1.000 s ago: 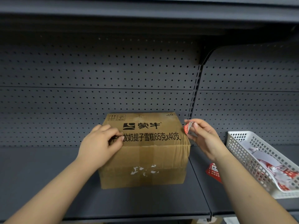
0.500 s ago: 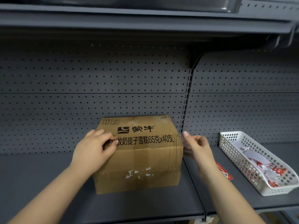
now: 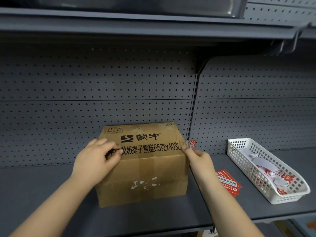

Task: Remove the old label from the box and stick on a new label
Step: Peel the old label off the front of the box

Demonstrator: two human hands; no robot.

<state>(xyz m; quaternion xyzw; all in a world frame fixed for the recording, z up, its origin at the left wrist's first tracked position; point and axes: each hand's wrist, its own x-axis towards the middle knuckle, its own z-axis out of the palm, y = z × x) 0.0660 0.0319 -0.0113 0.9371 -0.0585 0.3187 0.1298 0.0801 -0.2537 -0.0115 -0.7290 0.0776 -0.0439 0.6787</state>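
The box (image 3: 143, 166) is plain brown cardboard with black printed characters and a black logo across its top, and ragged white scraps on its front face. The label (image 3: 191, 144) at its right top corner is red and white. The shelf (image 3: 42, 194) is dark grey, its back panel (image 3: 102, 86) dotted with rows of small holes. Near the shelf's right edge the basket (image 3: 239, 146) is white lattice, holding white and red papers; beside it lie red stickers (image 3: 228, 183) with white print.
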